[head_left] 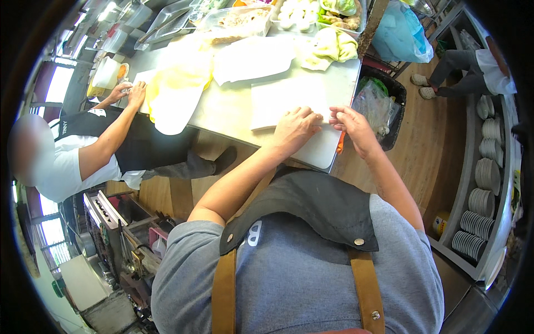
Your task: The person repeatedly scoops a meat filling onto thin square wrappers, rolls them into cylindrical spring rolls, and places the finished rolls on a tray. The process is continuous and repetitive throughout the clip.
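A pale white board (272, 100), washed out by glare, lies near the front right of the light table. My left hand (300, 129) rests at its right side, fingers bent and drawn together over the edge. Just to the right is my right hand (354, 129), raised at the table's side, its fingers curled toward the thumb close to the left fingertips. Whatever small thing is between the fingers is too bright and small to make out. Behind the board lie a white sheet (253, 60) and pale green cabbage leaves (336, 47).
Trays of food (233, 25) line the table's back. At the left, a co-worker (89, 145) works beside a yellow and white cloth (175, 100). A black bin (397, 92) with plastic bags stands right of the table. Stacked plates (487, 177) fill the right shelf; another person (473, 69) is beyond.
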The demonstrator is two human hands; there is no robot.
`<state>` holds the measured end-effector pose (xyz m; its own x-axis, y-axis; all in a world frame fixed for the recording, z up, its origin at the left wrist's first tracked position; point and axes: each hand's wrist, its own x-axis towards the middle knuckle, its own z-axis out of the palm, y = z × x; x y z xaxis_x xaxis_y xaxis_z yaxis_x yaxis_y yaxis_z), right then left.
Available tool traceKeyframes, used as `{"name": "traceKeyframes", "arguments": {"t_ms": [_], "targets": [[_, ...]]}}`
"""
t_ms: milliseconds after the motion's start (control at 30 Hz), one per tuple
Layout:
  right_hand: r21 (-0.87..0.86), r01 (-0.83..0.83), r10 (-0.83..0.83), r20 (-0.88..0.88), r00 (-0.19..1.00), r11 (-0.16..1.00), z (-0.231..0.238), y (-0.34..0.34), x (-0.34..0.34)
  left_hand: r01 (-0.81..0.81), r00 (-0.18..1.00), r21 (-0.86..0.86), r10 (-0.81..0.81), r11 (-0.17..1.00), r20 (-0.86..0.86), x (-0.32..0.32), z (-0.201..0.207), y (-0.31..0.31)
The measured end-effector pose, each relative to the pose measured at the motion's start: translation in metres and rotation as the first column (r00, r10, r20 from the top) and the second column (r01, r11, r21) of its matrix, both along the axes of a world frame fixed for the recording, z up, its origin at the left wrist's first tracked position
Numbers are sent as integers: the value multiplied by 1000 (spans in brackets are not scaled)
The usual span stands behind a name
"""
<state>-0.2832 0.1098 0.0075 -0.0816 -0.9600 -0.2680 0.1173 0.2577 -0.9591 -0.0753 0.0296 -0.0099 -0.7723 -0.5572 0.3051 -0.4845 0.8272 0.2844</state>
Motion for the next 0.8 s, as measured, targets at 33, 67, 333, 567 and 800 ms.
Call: {"name": "traceKeyframes", "arguments": {"t_ms": [33, 67, 333, 567, 800], "targets": [[3, 9, -9, -1, 1000, 1000, -1, -1, 2, 11, 1000, -34, -11, 999, 8, -5, -3, 0], [6, 17, -17, -2, 1000, 1000, -2, -2, 5, -12, 1000, -20, 12, 1000, -20, -8, -6, 0], [-275, 40, -154, -407, 900, 961, -3, -13, 10, -27, 999, 146, 34, 989, -43, -6, 7, 0], [-386, -276, -97, -716, 692, 880, 8, -26, 44, 21, 993, 221, 5, 975, -116, 11, 1, -2], [-126, -515, -24, -980, 200, 848, 0, -19, 71, -82, 997, 194, 78, 978, 26, 60, 11, -11]]}}
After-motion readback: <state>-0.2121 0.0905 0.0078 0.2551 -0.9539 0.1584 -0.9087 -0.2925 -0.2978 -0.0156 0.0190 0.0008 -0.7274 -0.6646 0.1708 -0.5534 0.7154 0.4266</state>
